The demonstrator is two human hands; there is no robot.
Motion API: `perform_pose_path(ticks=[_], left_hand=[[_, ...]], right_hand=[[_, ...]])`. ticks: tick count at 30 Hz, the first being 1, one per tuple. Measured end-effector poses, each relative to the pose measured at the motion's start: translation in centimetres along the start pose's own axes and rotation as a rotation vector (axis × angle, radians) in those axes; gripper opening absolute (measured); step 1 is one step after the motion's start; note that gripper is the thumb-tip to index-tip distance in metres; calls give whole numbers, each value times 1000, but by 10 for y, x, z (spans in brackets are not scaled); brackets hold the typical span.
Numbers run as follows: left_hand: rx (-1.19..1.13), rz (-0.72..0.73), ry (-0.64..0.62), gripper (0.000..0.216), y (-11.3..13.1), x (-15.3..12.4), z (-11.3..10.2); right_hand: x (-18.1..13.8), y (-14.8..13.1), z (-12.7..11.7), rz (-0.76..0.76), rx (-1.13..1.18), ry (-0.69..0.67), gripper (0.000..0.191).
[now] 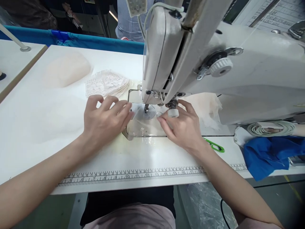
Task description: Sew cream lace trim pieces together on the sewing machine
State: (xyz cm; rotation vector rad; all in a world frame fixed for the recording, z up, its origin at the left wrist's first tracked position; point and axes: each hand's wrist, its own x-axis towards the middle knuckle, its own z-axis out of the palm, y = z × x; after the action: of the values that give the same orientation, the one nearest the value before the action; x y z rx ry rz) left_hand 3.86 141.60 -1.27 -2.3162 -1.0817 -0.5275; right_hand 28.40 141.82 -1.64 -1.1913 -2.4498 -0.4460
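My left hand (107, 117) is beside the left of the needle plate, fingers bent and slightly apart, fingertips by the plate's edge. Nothing shows in it, though its thumb is hidden. On the right, my right hand (183, 125) has thumb and forefinger close together by a small round outline (159, 114) on the machine bed; what they pinch, if anything, I cannot make out. Its other fingers pass behind a white knob (173, 113). Between both hands, the presser foot (146, 108) of the sewing machine (158, 54) stands over the shiny bed (145, 128).
Stacked white lace pieces (107, 82) and a pale moulded cup (69, 68) lie left. Sheer pale fabric (207, 103) rests under the machine arm. Green thread snips (215, 146) and blue cloth (269, 156) lie right. A printed ruler (133, 175) lines the front edge.
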Motion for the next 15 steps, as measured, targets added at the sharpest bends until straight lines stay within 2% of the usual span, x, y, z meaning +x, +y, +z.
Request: perform_pose_path(ticks=[2, 5, 6, 8, 10, 12, 15], left_hand=[[-117, 96, 2, 24, 7, -1, -2], [-250, 193, -87, 28, 11, -1, 0], [-235, 159, -118, 28, 8, -1, 1], [-159, 2, -147, 25, 0, 0, 1], [-134, -118, -123, 20, -6, 1, 0], [-242, -88, -91, 20, -4, 2, -1], [-453, 62, -105, 26, 7, 1, 3]], right_hand=[[-1, 3, 0, -39, -72, -28, 26], [-3, 5, 2, -69, -107, -85, 35], [-3, 4, 2, -72, -88, -92, 37], [-5, -1, 0, -88, -27, -111, 42], [-6, -9, -3, -124, 45, -128, 44], [-6, -18, -3, -151, 117, -143, 43], [-7, -26, -1, -163, 187, -146, 36]])
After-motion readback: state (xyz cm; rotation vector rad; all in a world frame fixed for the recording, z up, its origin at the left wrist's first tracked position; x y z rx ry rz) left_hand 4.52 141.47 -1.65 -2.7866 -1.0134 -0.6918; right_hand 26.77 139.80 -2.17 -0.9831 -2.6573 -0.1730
